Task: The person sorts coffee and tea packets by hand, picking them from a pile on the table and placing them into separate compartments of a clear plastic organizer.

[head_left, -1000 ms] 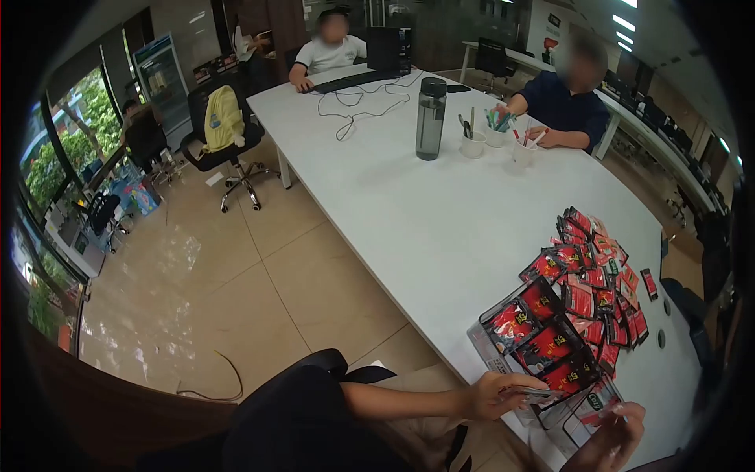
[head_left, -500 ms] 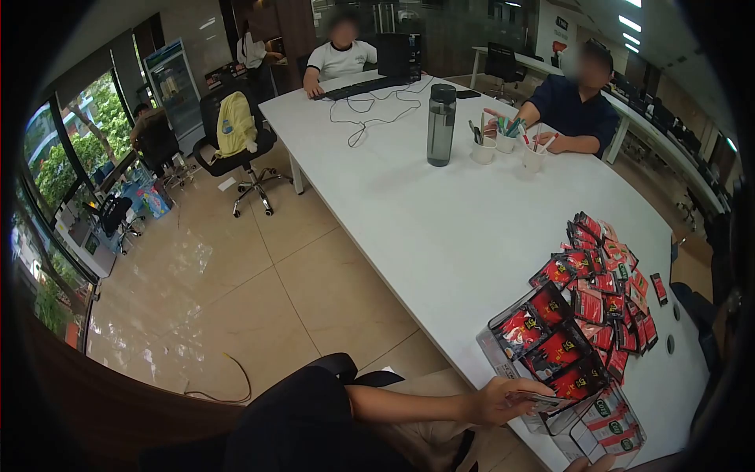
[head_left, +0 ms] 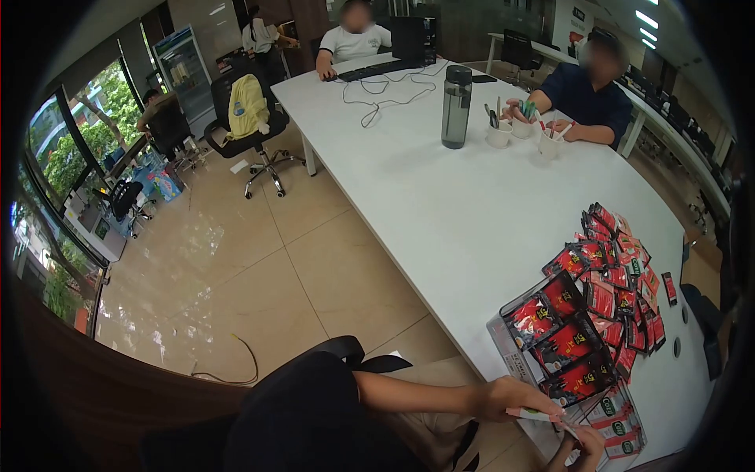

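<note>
Our right hand (head_left: 582, 448) is back up by our left hand (head_left: 510, 397); both hands' fingers (head_left: 546, 404) pinch a thin pale sachet (head_left: 541, 414) at the white bench (head_left: 440, 220) edge, beside the clear plastic tray (head_left: 503, 346); we'd keep it flat.

– Qty on your table, pls?
– You've got 1 bottle (head_left: 456, 96), 3 cups (head_left: 499, 135), 1 clear box (head_left: 500, 340), 1 keyboard (head_left: 377, 69), 2 ppl (head_left: 586, 98) seated. Red sachets (head_left: 621, 277): too many to count.
– Held?
– 1 loose sachet (head_left: 537, 414).

Seated person in a dark top and tan trousers.
Black short sleeve (head_left: 303, 405) on the upper arm, khaki trousers (head_left: 417, 431); left hand (head_left: 511, 397) and right hand (head_left: 582, 448) bare.
</note>
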`<move>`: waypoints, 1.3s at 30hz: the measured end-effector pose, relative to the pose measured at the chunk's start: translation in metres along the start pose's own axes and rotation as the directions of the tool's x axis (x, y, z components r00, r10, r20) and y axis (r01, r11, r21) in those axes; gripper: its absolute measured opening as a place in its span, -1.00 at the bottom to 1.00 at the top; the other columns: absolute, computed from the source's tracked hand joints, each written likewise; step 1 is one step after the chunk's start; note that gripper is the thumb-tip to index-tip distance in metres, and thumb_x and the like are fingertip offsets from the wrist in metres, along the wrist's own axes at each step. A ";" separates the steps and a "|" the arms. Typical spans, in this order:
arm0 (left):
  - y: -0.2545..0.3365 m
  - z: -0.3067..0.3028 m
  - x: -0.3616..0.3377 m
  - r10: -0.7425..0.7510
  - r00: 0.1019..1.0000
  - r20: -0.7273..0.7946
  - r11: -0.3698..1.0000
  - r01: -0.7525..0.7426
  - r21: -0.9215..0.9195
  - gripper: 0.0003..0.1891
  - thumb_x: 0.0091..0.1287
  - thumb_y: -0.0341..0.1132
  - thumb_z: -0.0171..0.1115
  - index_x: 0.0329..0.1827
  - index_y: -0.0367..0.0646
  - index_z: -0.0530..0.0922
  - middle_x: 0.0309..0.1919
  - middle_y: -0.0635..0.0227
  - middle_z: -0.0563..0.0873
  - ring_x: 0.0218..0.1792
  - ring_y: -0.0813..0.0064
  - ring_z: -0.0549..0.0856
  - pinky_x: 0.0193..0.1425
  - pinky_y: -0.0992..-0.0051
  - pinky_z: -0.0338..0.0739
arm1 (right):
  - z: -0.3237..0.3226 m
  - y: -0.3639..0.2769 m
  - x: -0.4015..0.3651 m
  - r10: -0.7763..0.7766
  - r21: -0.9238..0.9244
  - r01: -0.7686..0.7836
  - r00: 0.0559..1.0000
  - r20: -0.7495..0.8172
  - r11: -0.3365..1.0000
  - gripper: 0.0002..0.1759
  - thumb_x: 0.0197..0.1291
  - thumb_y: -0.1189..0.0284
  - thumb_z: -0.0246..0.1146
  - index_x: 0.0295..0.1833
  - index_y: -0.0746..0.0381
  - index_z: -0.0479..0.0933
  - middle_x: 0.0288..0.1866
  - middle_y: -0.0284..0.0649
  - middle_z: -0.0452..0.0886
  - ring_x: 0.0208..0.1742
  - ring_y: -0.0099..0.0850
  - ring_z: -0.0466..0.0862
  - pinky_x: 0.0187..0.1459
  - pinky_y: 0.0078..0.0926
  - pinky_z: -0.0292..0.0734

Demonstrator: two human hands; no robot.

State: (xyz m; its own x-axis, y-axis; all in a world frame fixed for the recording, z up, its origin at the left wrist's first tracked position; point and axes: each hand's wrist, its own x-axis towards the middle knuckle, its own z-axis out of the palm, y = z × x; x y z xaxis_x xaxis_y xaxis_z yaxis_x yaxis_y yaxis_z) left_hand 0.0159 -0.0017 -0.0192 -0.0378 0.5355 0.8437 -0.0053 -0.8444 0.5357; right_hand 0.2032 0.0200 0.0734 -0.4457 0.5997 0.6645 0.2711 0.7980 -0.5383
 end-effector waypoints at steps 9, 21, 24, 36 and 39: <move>0.004 -0.002 0.009 -0.045 0.998 -0.036 0.998 0.046 0.039 -0.47 0.52 0.03 -0.27 0.13 -0.23 0.51 0.04 0.12 0.69 -0.01 0.22 0.73 -0.05 0.41 0.65 | -0.082 0.057 -0.019 0.138 -0.408 -0.260 0.943 -0.304 0.875 -0.81 0.15 0.63 0.33 -0.10 0.37 0.57 -0.37 -0.16 0.63 -0.42 -0.43 0.59 -0.40 -0.55 0.51; 0.003 0.000 0.010 0.017 0.997 -0.071 0.994 -0.009 0.111 -0.72 0.29 -0.42 0.27 0.05 -0.25 0.59 0.00 0.11 0.71 -0.10 0.23 0.76 -0.11 0.46 0.67 | -0.091 0.086 0.003 0.295 -0.588 -0.138 0.939 0.178 0.797 -0.80 0.13 0.52 0.33 -0.11 0.25 0.55 -0.39 -0.17 0.55 -0.48 -0.34 0.49 -0.41 -0.42 0.42; 0.007 -0.001 0.010 -0.011 0.998 -0.068 0.991 0.020 0.132 -0.72 0.29 -0.41 0.27 0.05 -0.26 0.59 -0.01 0.10 0.71 -0.10 0.25 0.76 -0.12 0.45 0.67 | -0.087 0.078 0.014 0.296 -0.698 -0.070 0.932 0.209 0.713 -0.76 0.12 0.40 0.36 -0.15 0.25 0.53 -0.37 -0.12 0.52 -0.37 -0.17 0.51 -0.28 -0.27 0.44; 0.001 0.002 0.008 0.033 0.996 -0.083 0.982 -0.017 0.189 -0.70 0.18 -0.46 0.34 0.00 -0.25 0.62 -0.05 0.12 0.73 -0.12 0.21 0.77 -0.14 0.43 0.69 | -0.085 0.068 0.020 0.211 -0.756 0.010 0.958 0.195 0.654 -0.68 0.10 0.26 0.40 -0.12 0.19 0.54 -0.13 -0.10 0.52 -0.10 -0.07 0.53 -0.09 -0.19 0.46; 0.002 0.002 0.009 0.064 0.996 -0.065 0.976 -0.049 0.212 -0.73 0.19 -0.45 0.35 -0.05 -0.29 0.64 -0.07 0.06 0.73 -0.14 0.19 0.77 -0.15 0.42 0.70 | -0.086 0.065 0.019 0.199 -0.765 0.012 0.963 0.182 0.644 -0.69 0.09 0.30 0.41 -0.10 0.19 0.56 -0.12 -0.12 0.53 -0.10 -0.09 0.54 -0.09 -0.21 0.48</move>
State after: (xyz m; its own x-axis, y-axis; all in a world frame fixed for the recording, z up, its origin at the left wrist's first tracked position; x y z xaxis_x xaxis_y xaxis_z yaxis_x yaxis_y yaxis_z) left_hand 0.0171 0.0014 -0.0101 -0.1032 0.4778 0.8724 0.2084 -0.8472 0.4886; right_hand 0.2857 0.0884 0.0959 -0.5306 0.7254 0.4385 0.8222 0.5663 0.0580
